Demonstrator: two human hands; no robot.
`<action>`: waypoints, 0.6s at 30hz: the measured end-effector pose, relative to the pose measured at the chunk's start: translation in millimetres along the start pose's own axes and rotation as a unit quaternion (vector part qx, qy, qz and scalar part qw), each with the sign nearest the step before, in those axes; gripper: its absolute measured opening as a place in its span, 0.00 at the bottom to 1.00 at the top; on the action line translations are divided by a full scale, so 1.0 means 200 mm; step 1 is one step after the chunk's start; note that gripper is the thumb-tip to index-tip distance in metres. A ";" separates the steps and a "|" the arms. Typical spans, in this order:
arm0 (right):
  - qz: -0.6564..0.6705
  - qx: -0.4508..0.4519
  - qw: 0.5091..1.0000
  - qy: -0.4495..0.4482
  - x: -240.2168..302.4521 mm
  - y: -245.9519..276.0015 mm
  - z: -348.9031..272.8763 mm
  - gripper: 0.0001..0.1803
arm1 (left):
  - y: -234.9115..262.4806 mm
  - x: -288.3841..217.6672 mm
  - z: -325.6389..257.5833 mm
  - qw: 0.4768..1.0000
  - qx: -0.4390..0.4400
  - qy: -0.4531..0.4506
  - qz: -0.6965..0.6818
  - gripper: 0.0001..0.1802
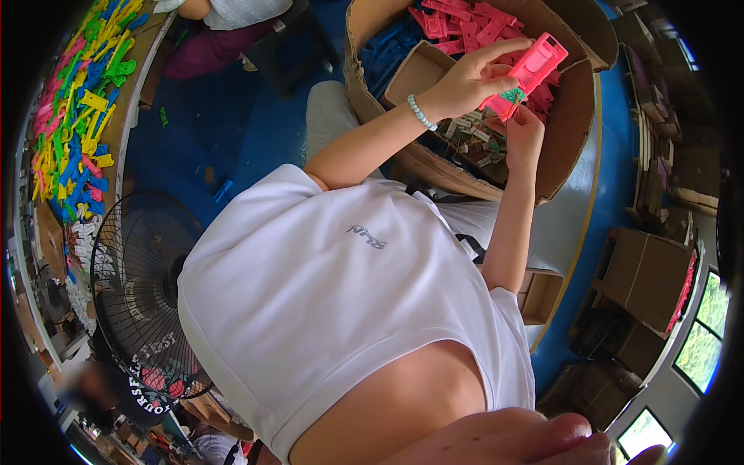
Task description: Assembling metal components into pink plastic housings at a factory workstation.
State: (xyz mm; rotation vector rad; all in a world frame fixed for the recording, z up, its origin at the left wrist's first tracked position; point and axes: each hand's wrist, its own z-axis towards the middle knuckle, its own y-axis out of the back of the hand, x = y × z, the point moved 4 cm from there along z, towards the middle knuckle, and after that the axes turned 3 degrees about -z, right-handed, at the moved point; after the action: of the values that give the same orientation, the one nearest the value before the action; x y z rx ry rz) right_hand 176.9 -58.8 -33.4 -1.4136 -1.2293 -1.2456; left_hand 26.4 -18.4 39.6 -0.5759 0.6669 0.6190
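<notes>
My left hand [474,81], with a beaded bracelet at its wrist, grips a pink plastic casing [540,62] above a big cardboard box. The casing is tilted, its far end pointing up and to the right. A small green circuit board [511,96] shows at its near end, with thin wires beside it. My right hand [525,138] is closed at that end, fingertips pinched by the wires. Exactly what the pinch holds is too small to tell. Below my hands lie several small white and green parts [474,138].
The open cardboard box [570,163] holds pink casings [473,23] and blue parts [387,54]. At the left, a table carries a heap of coloured plastic parts [81,124]. A black fan [147,287] stands by my left side. Another person [232,12] sits at the top left.
</notes>
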 end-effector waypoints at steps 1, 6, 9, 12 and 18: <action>-0.107 -0.095 0.986 0.087 0.07 0.03 -0.03 0.09 | 0.04 0.02 -0.02 0.996 -0.054 0.037 -0.060 0.32; -0.232 -0.317 0.858 0.330 0.40 0.05 -0.19 0.06 | 0.07 0.09 -0.07 0.960 -0.152 0.113 -0.208 0.28; -0.179 -0.305 0.873 0.337 0.50 0.01 -0.22 0.07 | 0.01 0.07 -0.06 0.961 -0.170 0.072 -0.206 0.22; -0.027 -0.257 0.926 0.274 0.45 0.06 -0.19 0.08 | -0.01 0.04 0.01 0.955 -0.205 0.015 -0.216 0.16; 0.045 -0.251 0.936 0.245 0.36 0.07 -0.21 0.09 | 0.03 0.09 0.04 0.954 -0.229 0.018 -0.190 0.16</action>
State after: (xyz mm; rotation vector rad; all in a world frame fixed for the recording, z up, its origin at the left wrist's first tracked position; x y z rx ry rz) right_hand 185.0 -91.9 43.1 -1.3597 -0.5166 -1.7923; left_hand 36.8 -3.9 30.8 -1.1224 0.4261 0.3979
